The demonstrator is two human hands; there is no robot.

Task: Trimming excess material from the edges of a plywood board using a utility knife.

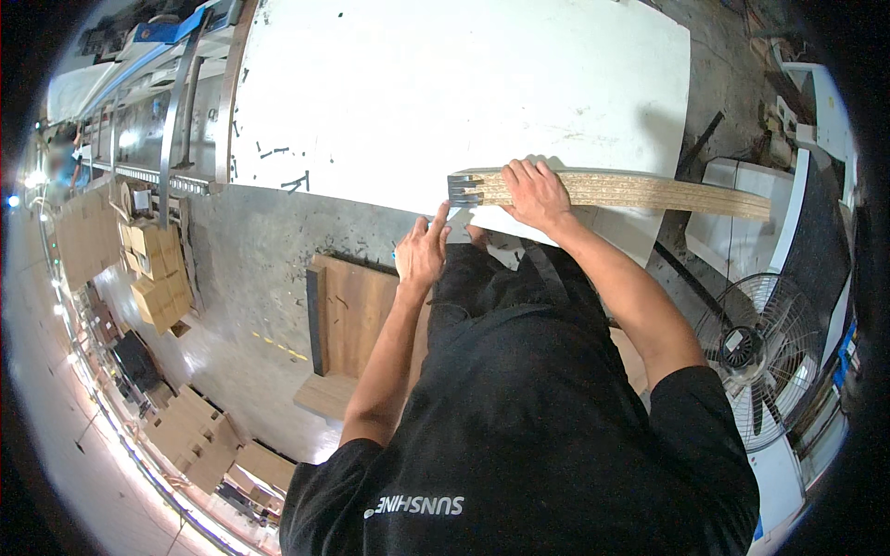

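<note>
A stack of long, narrow particleboard strips (640, 190) lies across the near edge of the white worktable, its right end reaching past the table's right side. My right hand (538, 196) is wrapped over the stack near its left end, the fingers over the far side. Black strip ends (461, 191) stick out at that left end. Just to their near left is my left hand (423, 248), its index finger stretched up to the black ends and touching or nearly touching them. The other left fingers are loosely bent, and nothing shows in that hand.
Small black scraps (295, 181) are scattered on the left of the white worktable (417, 93). A wood-grain panel piece (357, 315) stands below left. On the right are a floor fan (756, 357) and a black bar (691, 278). Cardboard boxes (158, 278) are stacked far left.
</note>
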